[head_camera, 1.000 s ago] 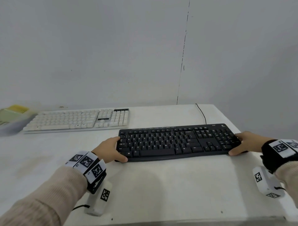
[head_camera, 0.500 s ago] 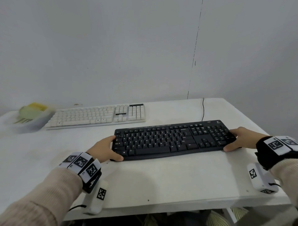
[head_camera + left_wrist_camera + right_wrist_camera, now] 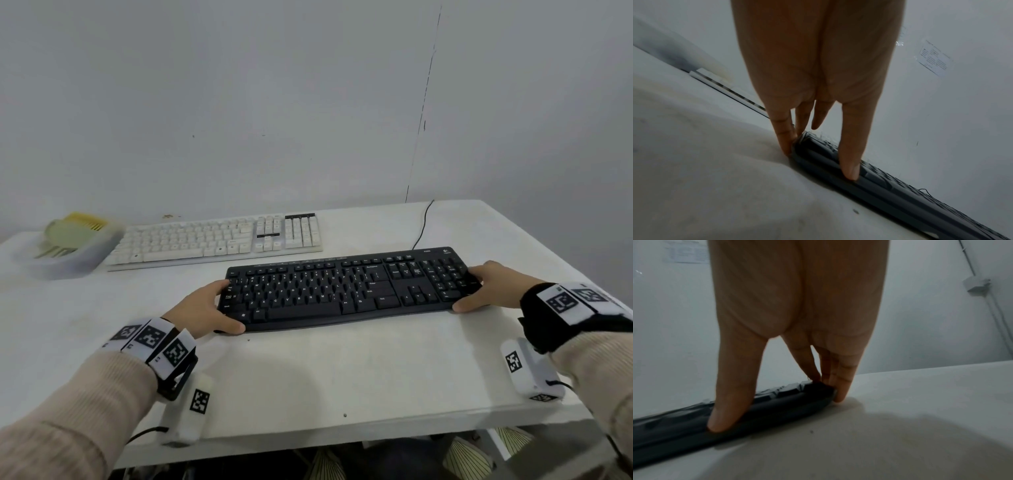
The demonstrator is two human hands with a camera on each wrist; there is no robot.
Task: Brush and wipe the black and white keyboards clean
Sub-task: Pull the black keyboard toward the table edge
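The tub [image 3: 68, 253] at the table's [image 3: 308, 377] far left corner is smeared by blur — the yellow and green things inside it cannot be identified. Key legends on the white keyboard [image 3: 219, 240] are too small to read. The black keyboard's [image 3: 346, 291] end edges lie hidden under both hands' fingers [image 3: 785, 138] — its cable [image 3: 423, 222] vanishes behind it.

The head camera looks forward and down from above the near table [image 3: 308, 383] edge. Each wrist camera sits low behind its palm, very near, looking along the fingers: the left hand [image 3: 818, 68] at one end of the black keyboard [image 3: 346, 291], the right hand [image 3: 797, 305] at the other. All three views share that keyboard.
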